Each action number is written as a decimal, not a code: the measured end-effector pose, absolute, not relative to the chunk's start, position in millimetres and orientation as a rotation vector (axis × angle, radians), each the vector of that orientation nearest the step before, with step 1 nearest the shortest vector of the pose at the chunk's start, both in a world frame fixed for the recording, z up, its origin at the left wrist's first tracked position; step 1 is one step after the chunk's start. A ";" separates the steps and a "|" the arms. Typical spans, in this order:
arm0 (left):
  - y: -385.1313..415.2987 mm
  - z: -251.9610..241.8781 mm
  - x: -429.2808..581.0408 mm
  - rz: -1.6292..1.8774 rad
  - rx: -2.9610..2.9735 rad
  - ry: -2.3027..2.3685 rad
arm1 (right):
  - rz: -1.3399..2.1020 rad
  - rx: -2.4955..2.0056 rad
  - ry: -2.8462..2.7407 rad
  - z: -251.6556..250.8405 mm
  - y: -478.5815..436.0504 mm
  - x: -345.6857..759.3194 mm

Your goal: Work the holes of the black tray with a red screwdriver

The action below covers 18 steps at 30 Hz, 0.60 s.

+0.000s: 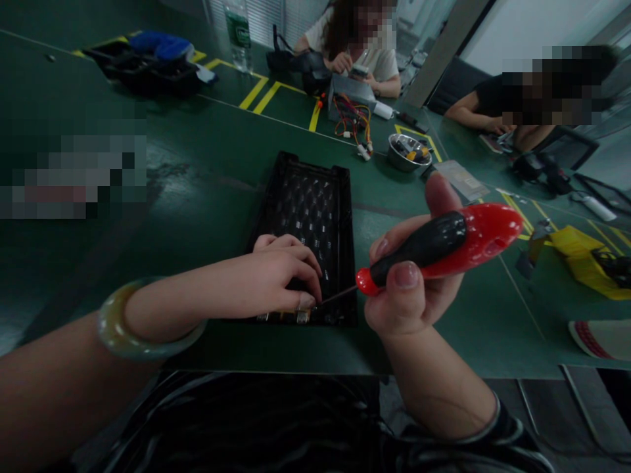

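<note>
A black perforated case (315, 210) lies flat on the green table (197, 171) in front of me. My left hand (276, 272), with a pale jade bangle on the wrist, rests on the case's near edge, fingers curled and pressing down on it. My right hand (411, 282) is closed round the red and black handle of a screwdriver (444, 246). Its thin shaft points left and down, and its tip meets the case's near edge just beside my left fingertips.
A metal bowl (407, 152) of small parts and a bundle of coloured wires (352, 118) lie beyond the case. Two other people sit at the far side. A dark tray with a blue item (148, 59), a water bottle (238, 33) and yellow parts (582, 259) are around.
</note>
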<state>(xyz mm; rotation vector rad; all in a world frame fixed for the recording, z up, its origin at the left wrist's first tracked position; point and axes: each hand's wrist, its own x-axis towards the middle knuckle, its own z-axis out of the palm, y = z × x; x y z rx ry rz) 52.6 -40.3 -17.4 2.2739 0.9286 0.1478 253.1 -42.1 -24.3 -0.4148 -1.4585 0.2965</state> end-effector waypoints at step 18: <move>-39.4 -17.7 53.6 0.158 2.299 0.891 | 0.125 -0.546 -1.440 -29.9 -39.1 252.3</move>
